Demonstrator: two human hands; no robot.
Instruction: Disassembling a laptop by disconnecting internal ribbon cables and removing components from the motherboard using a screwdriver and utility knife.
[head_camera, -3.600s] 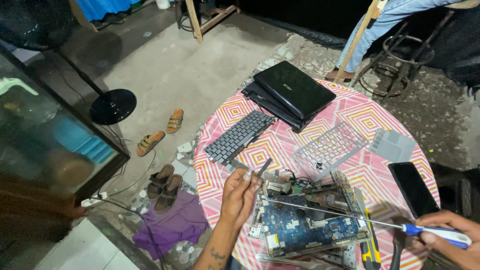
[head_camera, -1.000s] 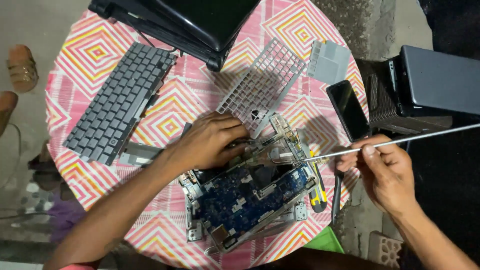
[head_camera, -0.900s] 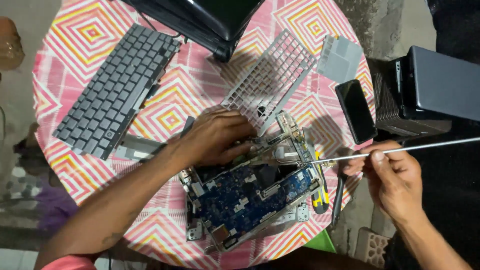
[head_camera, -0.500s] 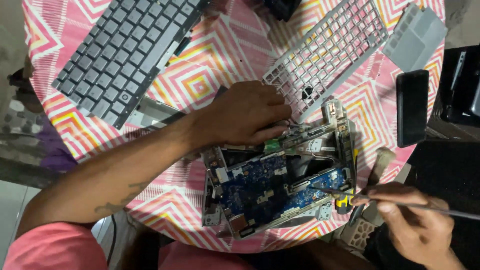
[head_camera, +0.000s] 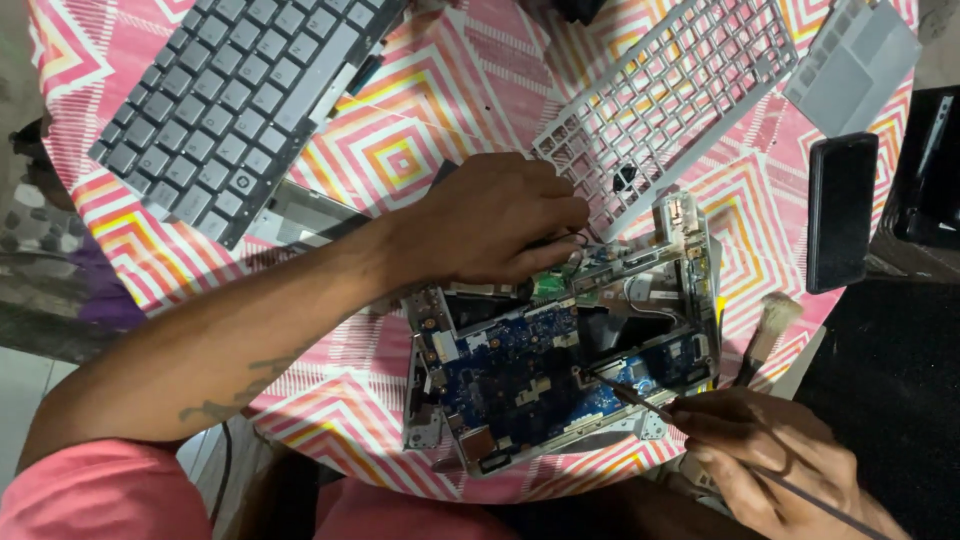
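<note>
The blue circuit board (head_camera: 530, 375) lies in its open grey laptop shell (head_camera: 690, 250) at the near edge of the round table (head_camera: 400, 160). The screwdriver (head_camera: 640, 398) slants up-left from the right hand (head_camera: 770, 450), tip on the board's right middle; the hand is closed around the shaft. The left hand (head_camera: 490, 230) sits just above the board, palm down on the shell's top edge, fingers curled; whether it holds anything cannot be told. A second ago the screwdriver was off the board, held level to its right.
</note>
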